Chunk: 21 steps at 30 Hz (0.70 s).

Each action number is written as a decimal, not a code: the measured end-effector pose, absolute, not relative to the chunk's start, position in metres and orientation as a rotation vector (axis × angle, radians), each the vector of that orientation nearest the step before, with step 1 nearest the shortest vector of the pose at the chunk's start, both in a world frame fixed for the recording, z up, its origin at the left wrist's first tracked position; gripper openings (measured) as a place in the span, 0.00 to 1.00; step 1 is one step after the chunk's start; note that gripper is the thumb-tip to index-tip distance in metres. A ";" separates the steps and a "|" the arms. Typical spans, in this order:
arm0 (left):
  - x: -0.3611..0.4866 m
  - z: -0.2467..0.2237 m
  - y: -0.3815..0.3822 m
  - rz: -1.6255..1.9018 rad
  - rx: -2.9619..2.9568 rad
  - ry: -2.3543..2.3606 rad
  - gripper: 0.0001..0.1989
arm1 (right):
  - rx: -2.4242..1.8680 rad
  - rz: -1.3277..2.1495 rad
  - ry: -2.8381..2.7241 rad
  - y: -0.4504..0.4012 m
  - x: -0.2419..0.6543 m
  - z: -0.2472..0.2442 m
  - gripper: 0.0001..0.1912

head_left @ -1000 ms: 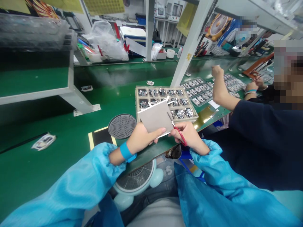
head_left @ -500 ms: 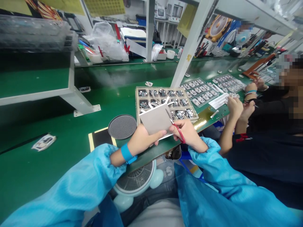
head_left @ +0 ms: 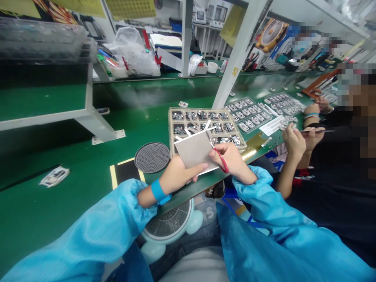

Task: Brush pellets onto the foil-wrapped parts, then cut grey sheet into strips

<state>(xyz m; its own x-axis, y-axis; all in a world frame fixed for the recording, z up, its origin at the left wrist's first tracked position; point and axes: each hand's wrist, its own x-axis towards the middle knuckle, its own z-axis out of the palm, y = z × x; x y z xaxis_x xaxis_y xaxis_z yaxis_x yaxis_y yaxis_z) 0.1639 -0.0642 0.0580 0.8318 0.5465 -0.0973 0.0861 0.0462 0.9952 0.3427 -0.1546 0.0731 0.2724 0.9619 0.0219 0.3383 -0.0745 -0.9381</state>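
Observation:
My left hand (head_left: 179, 172) is closed on the near left part of a flat grey sheet (head_left: 194, 150), its thumb lying across the top. My right hand (head_left: 230, 156) grips red-handled scissors (head_left: 222, 161). The scissor blades lie along the sheet's right edge; whether they are apart I cannot make out. White strips (head_left: 208, 126) stick out beyond the sheet's far edge. Behind it sits a compartment tray (head_left: 172, 117) with small metal-looking parts in its cells, partly covered by the sheet and my hands.
A round dark perforated disc (head_left: 152, 157) lies left of the tray. Farther left is a small white part (head_left: 55, 176). Clear trays of white parts (head_left: 246, 113) stand to the right, near a co-worker's hands (head_left: 296, 141). A slanted post (head_left: 235, 66) rises behind the tray.
My right hand and the scissors have shifted slightly up along the sheet's right edge. The sheet has moved a little right. The co-worker's hands have moved slightly, and a thin tool now shows there.

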 end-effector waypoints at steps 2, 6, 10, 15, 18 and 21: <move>0.164 0.058 -0.064 0.377 1.492 0.551 0.17 | -1.652 0.813 -1.216 -0.153 0.343 0.074 0.33; 0.165 0.057 -0.063 0.373 1.476 0.589 0.18 | -1.669 0.832 -1.204 -0.150 0.340 0.076 0.36; 0.166 0.055 -0.060 0.381 1.468 0.550 0.18 | -1.641 0.796 -1.210 -0.141 0.341 0.074 0.37; 0.167 0.053 -0.054 0.425 1.472 0.541 0.20 | -1.678 0.804 -1.151 -0.129 0.355 0.078 0.35; 0.167 0.053 -0.051 0.460 1.455 0.562 0.19 | -1.713 0.812 -1.174 -0.138 0.365 0.087 0.34; 0.167 0.054 -0.051 0.487 1.453 0.581 0.19 | -1.796 0.826 -1.280 -0.162 0.368 0.088 0.31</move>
<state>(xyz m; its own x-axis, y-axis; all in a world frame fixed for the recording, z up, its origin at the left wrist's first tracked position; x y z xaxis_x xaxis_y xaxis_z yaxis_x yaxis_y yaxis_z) 0.1671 -0.0506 0.0537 0.7714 0.6323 -0.0720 0.0389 0.0661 0.9971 0.3681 -0.1623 0.0879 0.2863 0.9554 -0.0719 0.4587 -0.2026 -0.8652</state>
